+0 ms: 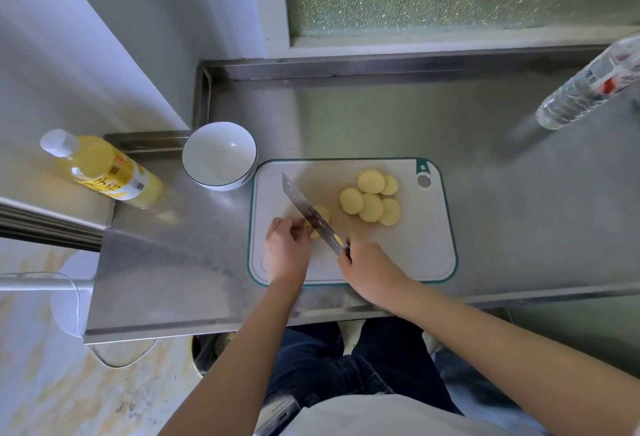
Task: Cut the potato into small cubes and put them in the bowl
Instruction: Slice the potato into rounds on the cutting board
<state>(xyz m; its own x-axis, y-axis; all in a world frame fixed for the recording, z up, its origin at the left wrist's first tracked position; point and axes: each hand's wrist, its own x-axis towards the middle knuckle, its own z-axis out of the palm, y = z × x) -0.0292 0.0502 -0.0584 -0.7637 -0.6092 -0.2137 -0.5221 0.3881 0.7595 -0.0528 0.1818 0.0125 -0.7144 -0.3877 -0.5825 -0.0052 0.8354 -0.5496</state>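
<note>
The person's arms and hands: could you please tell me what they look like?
Both arms are bare as far as they show, with no sleeves. The left hand and right hand wear no gloves, and no watch, ring or bracelet shows. The person wears a pale grey top and dark blue jeans.

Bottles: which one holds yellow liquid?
The white-capped bottle left of the bowl; the other bottle, far right, is clear.
</note>
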